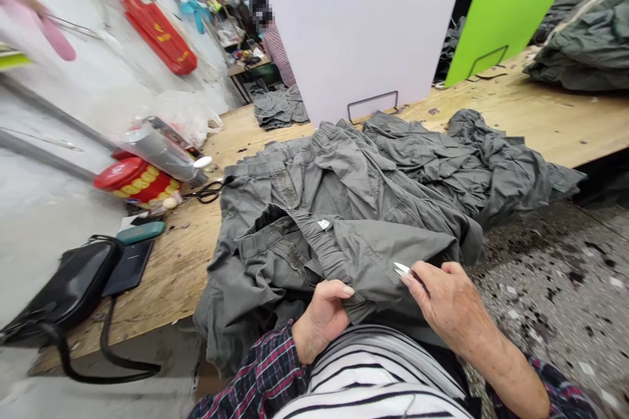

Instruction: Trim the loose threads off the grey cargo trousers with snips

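Grey cargo trousers (314, 209) lie bunched at lower centre of the frame, a fold gripped firmly in the left hand (324, 317). The right hand (447, 294), curled closed, holds small steel thread snips (403, 269), their tips just above the cloth.

My plywood table (550, 114) is heaped with grey cargo trousers (354, 203). Off to my left on it lie black-handled scissors (209, 192), a red round tin (133, 180), a teal case (140, 232), a dark tablet (128, 267) and a black handbag (63, 291).
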Action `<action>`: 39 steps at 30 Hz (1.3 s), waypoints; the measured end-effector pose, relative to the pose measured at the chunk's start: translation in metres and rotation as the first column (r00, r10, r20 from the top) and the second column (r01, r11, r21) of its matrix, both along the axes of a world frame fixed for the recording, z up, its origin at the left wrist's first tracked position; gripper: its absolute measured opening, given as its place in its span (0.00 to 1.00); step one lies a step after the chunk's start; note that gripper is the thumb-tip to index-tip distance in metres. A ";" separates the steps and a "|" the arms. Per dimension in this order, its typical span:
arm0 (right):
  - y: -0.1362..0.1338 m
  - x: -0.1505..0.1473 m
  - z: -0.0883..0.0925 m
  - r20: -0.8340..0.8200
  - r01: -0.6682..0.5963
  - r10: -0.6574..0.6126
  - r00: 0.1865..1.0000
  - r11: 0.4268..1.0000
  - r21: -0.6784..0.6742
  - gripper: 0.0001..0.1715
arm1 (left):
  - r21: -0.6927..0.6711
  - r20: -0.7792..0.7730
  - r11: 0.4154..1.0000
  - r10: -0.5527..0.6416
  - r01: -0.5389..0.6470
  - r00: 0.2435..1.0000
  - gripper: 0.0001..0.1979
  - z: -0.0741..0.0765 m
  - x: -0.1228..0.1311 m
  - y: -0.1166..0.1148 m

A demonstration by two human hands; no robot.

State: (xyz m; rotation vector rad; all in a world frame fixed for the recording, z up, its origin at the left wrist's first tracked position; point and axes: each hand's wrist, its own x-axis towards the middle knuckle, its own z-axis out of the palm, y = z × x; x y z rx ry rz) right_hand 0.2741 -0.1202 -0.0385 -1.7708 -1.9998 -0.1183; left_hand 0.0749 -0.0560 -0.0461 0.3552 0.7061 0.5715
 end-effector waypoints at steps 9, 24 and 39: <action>0.023 -0.037 0.011 -0.200 -0.164 0.162 0.966 0.986 0.003 0.20 | 0.500 -0.113 0.854 -0.100 0.144 0.989 0.16 -0.017 0.030 -0.004; 0.033 -0.036 -0.030 -0.054 -0.153 0.150 0.987 0.985 -0.076 0.12 | 0.249 -0.249 0.966 0.132 -0.068 0.959 0.14 -0.003 -0.046 0.017; 0.077 -0.035 0.012 0.064 -0.085 0.088 0.994 0.995 -0.047 0.15 | 0.232 -0.176 0.946 0.269 -0.225 0.947 0.12 -0.014 -0.016 0.028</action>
